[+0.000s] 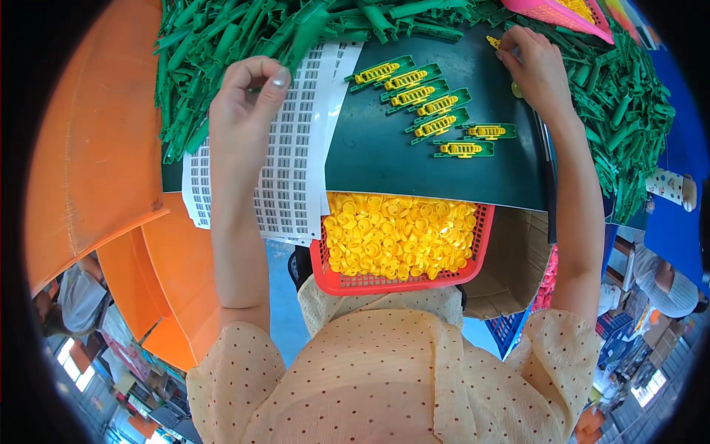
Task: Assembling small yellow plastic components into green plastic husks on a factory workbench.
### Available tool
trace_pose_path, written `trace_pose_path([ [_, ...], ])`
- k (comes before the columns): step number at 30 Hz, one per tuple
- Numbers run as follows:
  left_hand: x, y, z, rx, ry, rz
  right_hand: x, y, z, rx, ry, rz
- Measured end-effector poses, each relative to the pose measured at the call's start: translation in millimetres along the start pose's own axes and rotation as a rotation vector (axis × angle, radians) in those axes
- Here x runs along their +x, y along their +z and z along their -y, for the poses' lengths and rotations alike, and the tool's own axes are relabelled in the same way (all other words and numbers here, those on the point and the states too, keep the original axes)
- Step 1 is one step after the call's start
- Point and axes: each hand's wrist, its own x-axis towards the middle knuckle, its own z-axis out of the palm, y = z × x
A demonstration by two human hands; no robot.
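My left hand [248,96] is raised over the printed sheets, thumb and forefinger closed on the end of a long green plastic part [307,33], which is blurred. At the far right of the dark tabletop, my right hand [536,70] pinches a small yellow ridged plastic piece [493,42]; most of its fingers are bent out of sight. Between the hands lie several green parts with yellow ridged inserts [436,126], set in slanting rows. Close to my body, a red basket [399,285] holds many small yellow ring-like pieces [399,237].
Green parts are heaped at the far left [222,44] and along the right [621,111]. White sheets of small printed labels [288,163] lie under my left forearm. A pink basket [569,15] stands at the far right, a cardboard box [510,259] below the table edge. Other people are at both sides.
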Motion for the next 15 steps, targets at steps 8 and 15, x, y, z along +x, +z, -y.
trace_pose_path([
  [8, -4, -8, 7, 0.274, 0.186, 0.057, -12, -26, 11, 0.344, 0.159, 0.009],
  [15, -30, 8, -19, 0.762, 0.611, 0.124, -40, -43, 33, 0.759, 0.347, -0.109],
])
